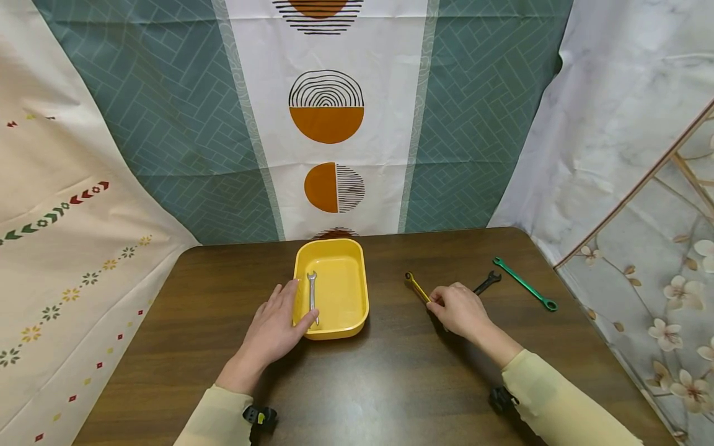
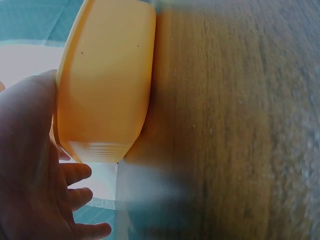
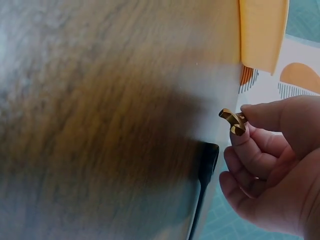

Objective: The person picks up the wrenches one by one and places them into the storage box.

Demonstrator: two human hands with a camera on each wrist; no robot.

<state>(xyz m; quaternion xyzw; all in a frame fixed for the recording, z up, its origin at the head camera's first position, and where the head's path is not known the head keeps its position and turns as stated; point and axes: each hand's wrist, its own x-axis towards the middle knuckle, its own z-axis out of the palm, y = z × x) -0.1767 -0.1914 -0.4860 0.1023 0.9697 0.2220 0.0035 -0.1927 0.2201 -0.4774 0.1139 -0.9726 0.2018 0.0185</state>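
Observation:
My left hand (image 1: 274, 325) rests at the near left corner of a yellow plastic tray (image 1: 337, 332), thumb over the rim and fingers along its left side. In the left wrist view those fingers (image 2: 77, 199) look fairly straight and spread beside the tray wall. A silver wrench (image 1: 312, 294) lies inside the tray. To the right, my right hand (image 1: 458, 310) pinches a gold-yellow wrench (image 1: 418, 288) between thumb and index finger. Its open end (image 3: 233, 120) sticks out toward the camera in the right wrist view. Partly hidden behind this hand is a black wrench (image 1: 488, 281).
A green wrench (image 1: 524, 284) lies slanted on the brown wooden table (image 1: 357, 390), farther right than the black one. Patterned cloth hangs behind the table (image 1: 346, 136) and along both sides.

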